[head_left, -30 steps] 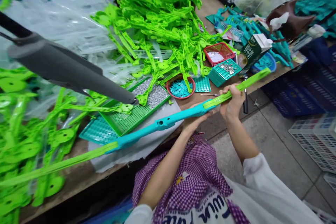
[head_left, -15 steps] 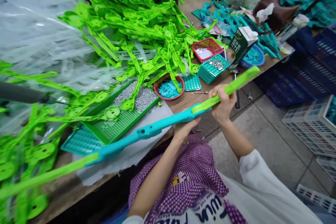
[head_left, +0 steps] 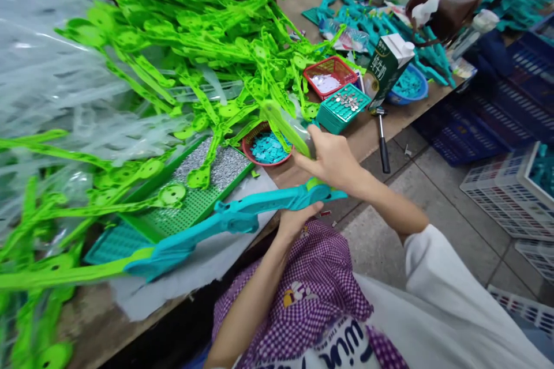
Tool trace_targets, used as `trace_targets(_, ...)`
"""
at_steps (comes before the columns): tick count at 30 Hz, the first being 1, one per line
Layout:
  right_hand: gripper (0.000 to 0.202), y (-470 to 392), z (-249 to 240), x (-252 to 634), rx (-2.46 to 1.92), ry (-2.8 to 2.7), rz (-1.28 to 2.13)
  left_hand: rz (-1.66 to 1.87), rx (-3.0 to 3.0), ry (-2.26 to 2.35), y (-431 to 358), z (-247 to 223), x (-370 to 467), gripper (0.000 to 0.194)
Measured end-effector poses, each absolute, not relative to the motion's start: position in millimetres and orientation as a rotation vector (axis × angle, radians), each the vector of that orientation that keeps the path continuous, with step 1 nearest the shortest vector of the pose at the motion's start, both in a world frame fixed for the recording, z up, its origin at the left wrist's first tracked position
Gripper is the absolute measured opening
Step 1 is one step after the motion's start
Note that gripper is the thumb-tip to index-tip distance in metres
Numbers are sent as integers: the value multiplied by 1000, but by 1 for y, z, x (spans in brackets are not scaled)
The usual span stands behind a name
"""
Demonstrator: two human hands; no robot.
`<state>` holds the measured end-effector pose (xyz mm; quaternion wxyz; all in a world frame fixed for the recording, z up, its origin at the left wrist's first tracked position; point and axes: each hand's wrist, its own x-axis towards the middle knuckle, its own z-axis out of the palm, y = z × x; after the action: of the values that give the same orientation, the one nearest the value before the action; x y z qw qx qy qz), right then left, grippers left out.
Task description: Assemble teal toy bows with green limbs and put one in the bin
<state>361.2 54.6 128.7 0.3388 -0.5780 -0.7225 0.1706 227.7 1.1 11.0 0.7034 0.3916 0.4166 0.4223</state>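
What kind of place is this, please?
Probably a small factory assembly bench: a heap of identical green plastic parts covers the workbench, small baskets hold tiny pieces, and stacked crates stand on the floor.

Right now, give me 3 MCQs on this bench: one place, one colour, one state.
1. Where is the hammer?
A. at the table edge below the milk carton
B. in the red basket
C. on the floor

2. What colour is the piece the left hand grips?
A. red
B. teal
C. white

3. What is the right hand doing?
A. lying flat on the table
B. hanging free
C. closed on a green strip

Answers:
1 A: the hammer lies below the milk carton.
2 B: the left hand holds the teal piece.
3 C: the right hand clasps the green strip.
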Motion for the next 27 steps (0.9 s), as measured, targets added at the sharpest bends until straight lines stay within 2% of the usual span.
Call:
trace_targets(4,40,65,136,376,-1219,-1893,771,930,686,874,-2,34,218,44)
trace_targets(8,32,23,119,395,-1140,-1499,792,929,577,839,-5,60,206,46)
trace_targets(11,32,-18,104,395,-1024,-1553,842,894,569,818,-9,71,199,48)
trace_targets(20,50,-29,101,405,-866,-1936,1243,822,645,828,-17,62,198,38)
trace_targets(24,57,-35,104,401,-983,-1928,1246,823,673,844,-15,55,193,45)
trace_targets(27,55,-41,107,394,-1046,-1873,1201,798,699,859,-14,56,189,48)
